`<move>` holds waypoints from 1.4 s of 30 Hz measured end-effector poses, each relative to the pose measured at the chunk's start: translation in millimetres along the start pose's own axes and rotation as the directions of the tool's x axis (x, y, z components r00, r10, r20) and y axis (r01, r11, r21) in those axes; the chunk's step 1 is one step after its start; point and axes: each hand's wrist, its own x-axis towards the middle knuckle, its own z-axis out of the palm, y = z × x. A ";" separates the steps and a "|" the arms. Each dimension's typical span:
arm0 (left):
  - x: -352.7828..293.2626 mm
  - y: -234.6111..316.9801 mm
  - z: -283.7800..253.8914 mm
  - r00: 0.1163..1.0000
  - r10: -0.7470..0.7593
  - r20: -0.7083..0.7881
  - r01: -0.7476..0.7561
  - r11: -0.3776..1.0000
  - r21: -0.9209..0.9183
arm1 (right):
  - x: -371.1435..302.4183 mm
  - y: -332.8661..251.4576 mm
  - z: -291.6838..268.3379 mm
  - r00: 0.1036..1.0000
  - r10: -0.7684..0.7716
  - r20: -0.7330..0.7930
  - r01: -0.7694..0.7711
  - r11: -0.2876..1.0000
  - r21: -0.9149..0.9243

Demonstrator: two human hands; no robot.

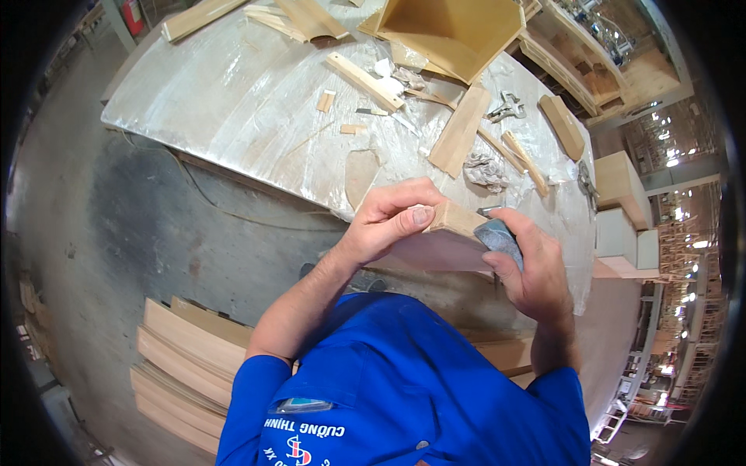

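Just off the near edge of the table, a pale wooden board [454,220] is held up with its narrow edge facing upward. My left hand [394,220] grips its left end, the thumb lying over the corner and the fingers behind. At the other end, my right hand [531,264] is closed round a blue-grey sanding block [499,238], thumb on one side and fingers on the other. The block rests against the board's right corner. The board's lower part is partly hidden by my hands.
A plastic-covered table [233,101] carries wood strips [365,81], a tapered board [460,132], crumpled plastic [486,171], a metal clamp [507,107] and a yellow-brown box [451,31]. Curved wooden panels [186,357] are stacked on the floor at left. Pale boxes [622,190] stand at right.
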 end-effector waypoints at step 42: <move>14.6 -31.8 29.8 0.980 0.169 0.105 -0.182 0.975 0.131 | -39.6 41.2 -18.6 0.996 0.091 0.021 -0.092 0.996 0.011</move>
